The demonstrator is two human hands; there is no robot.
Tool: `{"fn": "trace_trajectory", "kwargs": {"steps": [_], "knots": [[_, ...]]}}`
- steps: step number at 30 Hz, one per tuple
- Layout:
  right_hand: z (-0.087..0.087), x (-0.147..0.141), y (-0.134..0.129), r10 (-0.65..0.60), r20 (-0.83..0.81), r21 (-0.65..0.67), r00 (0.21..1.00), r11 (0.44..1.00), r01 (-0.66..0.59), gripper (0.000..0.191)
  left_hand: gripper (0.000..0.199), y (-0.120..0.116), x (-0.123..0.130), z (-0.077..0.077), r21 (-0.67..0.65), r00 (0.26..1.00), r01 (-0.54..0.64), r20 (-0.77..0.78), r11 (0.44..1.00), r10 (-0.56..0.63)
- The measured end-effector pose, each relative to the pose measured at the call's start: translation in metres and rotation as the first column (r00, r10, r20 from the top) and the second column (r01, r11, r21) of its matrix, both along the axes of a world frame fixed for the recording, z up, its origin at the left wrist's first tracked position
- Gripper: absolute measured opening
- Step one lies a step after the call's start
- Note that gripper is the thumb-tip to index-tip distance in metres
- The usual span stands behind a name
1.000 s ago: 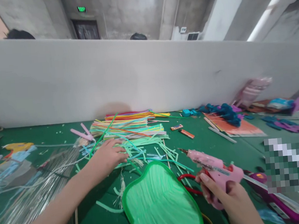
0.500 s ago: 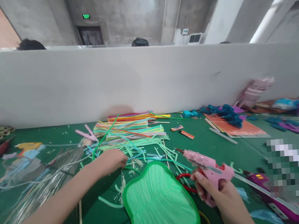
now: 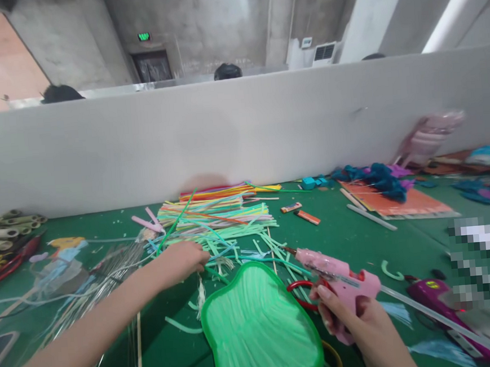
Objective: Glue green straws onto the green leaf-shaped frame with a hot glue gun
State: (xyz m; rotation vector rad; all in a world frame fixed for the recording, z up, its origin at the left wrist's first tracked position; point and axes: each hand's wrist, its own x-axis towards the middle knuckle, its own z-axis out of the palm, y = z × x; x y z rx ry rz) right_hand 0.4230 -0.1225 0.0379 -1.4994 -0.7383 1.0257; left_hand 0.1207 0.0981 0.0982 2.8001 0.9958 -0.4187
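Observation:
My right hand (image 3: 361, 321) is wrapped round the grip of a pink hot glue gun (image 3: 330, 267), its nozzle pointing left over the table. A clear glue stick (image 3: 433, 310) sticks out of the gun's back. My left hand (image 3: 187, 260) is closed at the near edge of a heap of pastel strips (image 3: 231, 224); what its fingertips pinch, if anything, is hidden. Just below it hangs or lies a pale thread tassel (image 3: 201, 297). Between the hands lies a green leaf-shaped piece (image 3: 260, 326) with a darker fuzzy rim, touched by neither hand.
Red-handled scissors (image 3: 300, 295) lie beside the green piece. Clear sticks (image 3: 104, 285) and a yellow glue gun (image 3: 65, 244) are on the left. An orange sheet (image 3: 411, 201) and a purple tool (image 3: 431, 290) lie right. A white partition (image 3: 266, 131) closes off the table's back.
The camera view has turned slightly, shifting the background. Both hands stay in nearly the same places; the glue gun's nozzle has moved slightly left and down.

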Motion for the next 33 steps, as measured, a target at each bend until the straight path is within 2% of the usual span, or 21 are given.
{"fn": "trace_trajectory", "kwargs": {"steps": [3, 6, 9, 12, 14, 15, 16, 17, 19, 21, 22, 24, 27, 30, 33], "knots": [[0.005, -0.003, -0.004, -0.03, -0.015, 0.029, 0.999, 0.999, 0.031, 0.066, 0.038, 0.011, -0.003, 0.037, 0.03, 1.0, -0.005, -0.013, 1.0, 0.005], [0.017, -0.01, -0.008, -0.085, -0.045, 0.07, 0.995, 0.994, 0.088, 0.065, 0.037, 0.022, -0.007, 0.083, 0.117, 0.999, -0.035, 0.01, 0.992, 0.035], [0.024, -0.012, -0.01, -0.1, -0.063, 0.086, 0.993, 0.991, 0.106, 0.066, 0.03, 0.031, -0.014, 0.132, 0.242, 0.991, -0.131, 0.054, 0.961, 0.122], [0.024, -0.007, -0.009, -0.077, -0.084, 0.081, 0.993, 0.993, 0.084, 0.068, 0.033, 0.034, -0.029, 0.176, 0.379, 0.964, -0.261, 0.148, 0.888, 0.22], [0.023, -0.005, -0.008, -0.052, -0.084, 0.082, 0.995, 0.995, 0.059, 0.069, 0.05, 0.034, -0.043, 0.193, 0.461, 0.929, -0.362, 0.246, 0.81, 0.276], [0.023, -0.004, -0.008, -0.045, -0.079, 0.083, 0.996, 0.995, 0.052, 0.069, 0.06, 0.034, -0.052, 0.197, 0.492, 0.906, -0.416, 0.293, 0.765, 0.305], [0.023, -0.005, -0.009, -0.051, -0.072, 0.086, 0.996, 0.995, 0.057, 0.069, 0.067, 0.034, -0.06, 0.195, 0.512, 0.887, -0.457, 0.327, 0.727, 0.327], [0.024, -0.005, -0.009, -0.067, -0.066, 0.089, 0.996, 0.993, 0.073, 0.067, 0.058, 0.034, -0.068, 0.188, 0.527, 0.863, -0.502, 0.361, 0.686, 0.354], [0.024, -0.007, -0.01, -0.108, -0.058, 0.089, 0.992, 0.99, 0.113, 0.065, 0.037, 0.035, -0.08, 0.159, 0.499, 0.839, -0.543, 0.358, 0.676, 0.41], [0.023, -0.007, -0.01, -0.112, -0.04, 0.085, 0.993, 0.99, 0.115, 0.064, 0.032, 0.034, -0.085, 0.116, 0.426, 0.847, -0.531, 0.308, 0.733, 0.434], [0.021, -0.006, -0.009, -0.094, -0.025, 0.08, 0.995, 0.992, 0.095, 0.064, 0.038, 0.033, -0.085, 0.092, 0.381, 0.863, -0.502, 0.285, 0.776, 0.417], [0.016, -0.004, -0.008, -0.038, 0.002, 0.066, 0.999, 0.997, 0.038, 0.064, 0.038, 0.027, -0.081, 0.045, 0.311, 0.88, -0.467, 0.259, 0.828, 0.399], [0.006, 0.0, -0.007, 0.01, -0.003, 0.069, 1.0, 0.998, -0.01, 0.057, 0.036, 0.011, -0.072, -0.008, 0.286, 0.884, -0.448, 0.284, 0.847, 0.372], [-0.006, 0.004, -0.007, 0.016, -0.011, 0.051, 1.0, 0.999, -0.015, 0.052, 0.031, -0.011, -0.067, -0.034, 0.32, 0.857, -0.477, 0.377, 0.819, 0.352], [-0.012, 0.006, -0.006, 0.001, 0.006, 0.001, 1.0, 1.0, -0.001, 0.055, 0.033, -0.025, -0.069, -0.04, 0.311, 0.823, -0.505, 0.453, 0.805, 0.342]]}}
